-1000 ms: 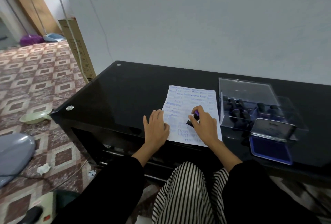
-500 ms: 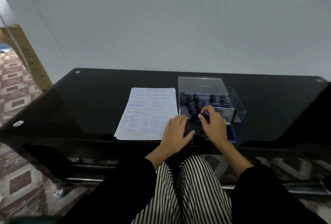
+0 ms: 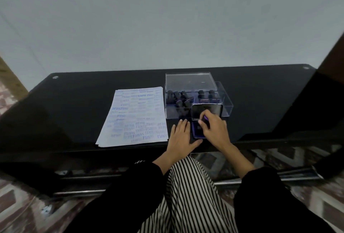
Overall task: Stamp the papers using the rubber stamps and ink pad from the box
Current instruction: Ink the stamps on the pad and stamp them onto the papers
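A stack of white papers covered in blue stamp marks lies on the black glass table. To its right stands a clear plastic box holding several black rubber stamps. In front of the box sits the open ink pad, its lid raised. My right hand grips a stamp with a purple top and holds it down over the blue pad. My left hand lies flat on the table, fingers straight, just left of the pad.
A pale wall rises right behind the table. The box's clear lid stands open at the back. Patterned floor tiles show below the table edge, and my striped trousers fill the near middle.
My right hand carried the stamp from the paper rightward to the ink pad. My left hand slid off the paper to the table beside the pad. The view swung to the right.
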The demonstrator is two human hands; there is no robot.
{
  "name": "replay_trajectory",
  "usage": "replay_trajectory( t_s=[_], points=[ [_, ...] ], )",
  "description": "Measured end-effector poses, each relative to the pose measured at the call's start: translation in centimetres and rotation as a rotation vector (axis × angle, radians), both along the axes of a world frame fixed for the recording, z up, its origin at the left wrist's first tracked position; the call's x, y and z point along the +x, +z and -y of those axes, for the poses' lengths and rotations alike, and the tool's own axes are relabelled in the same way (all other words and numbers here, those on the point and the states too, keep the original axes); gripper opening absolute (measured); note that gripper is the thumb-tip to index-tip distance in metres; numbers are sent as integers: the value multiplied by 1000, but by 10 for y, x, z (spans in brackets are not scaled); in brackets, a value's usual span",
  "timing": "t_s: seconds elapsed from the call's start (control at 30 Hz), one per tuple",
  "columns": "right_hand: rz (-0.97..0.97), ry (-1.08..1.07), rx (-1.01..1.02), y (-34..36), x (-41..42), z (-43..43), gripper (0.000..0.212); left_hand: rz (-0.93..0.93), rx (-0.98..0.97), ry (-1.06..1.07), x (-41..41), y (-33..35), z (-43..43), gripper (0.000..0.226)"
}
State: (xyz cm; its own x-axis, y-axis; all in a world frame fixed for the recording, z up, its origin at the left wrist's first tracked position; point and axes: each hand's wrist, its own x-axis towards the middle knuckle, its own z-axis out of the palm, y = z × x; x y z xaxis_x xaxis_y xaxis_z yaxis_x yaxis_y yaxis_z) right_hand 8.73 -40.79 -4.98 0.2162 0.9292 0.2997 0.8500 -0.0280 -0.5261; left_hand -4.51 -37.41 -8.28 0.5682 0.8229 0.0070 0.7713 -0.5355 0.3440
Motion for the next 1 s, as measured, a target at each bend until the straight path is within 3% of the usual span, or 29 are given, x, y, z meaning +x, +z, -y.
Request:
replay_trajectory(
  t_s=[0.17,0.3,0.47,0.7,1.0],
  points=[
    [40,-1,45,-9,-9,-2,8,-71,68,9,3,-9,0,82],
    [96,-26,86,-13,-9,-1,7,-85,94,9,4,-9,1,104],
    [139,-53,112,-17,-11,2,8,-114,97,1,3,-7,2,77],
    [225,-84,173,-27,-13,9,10,-120,85,1,3,-5,4,77],
    [142,-35,55,-14,-10,2,9,-133,84,2,3,-6,3,75]
  ],
)
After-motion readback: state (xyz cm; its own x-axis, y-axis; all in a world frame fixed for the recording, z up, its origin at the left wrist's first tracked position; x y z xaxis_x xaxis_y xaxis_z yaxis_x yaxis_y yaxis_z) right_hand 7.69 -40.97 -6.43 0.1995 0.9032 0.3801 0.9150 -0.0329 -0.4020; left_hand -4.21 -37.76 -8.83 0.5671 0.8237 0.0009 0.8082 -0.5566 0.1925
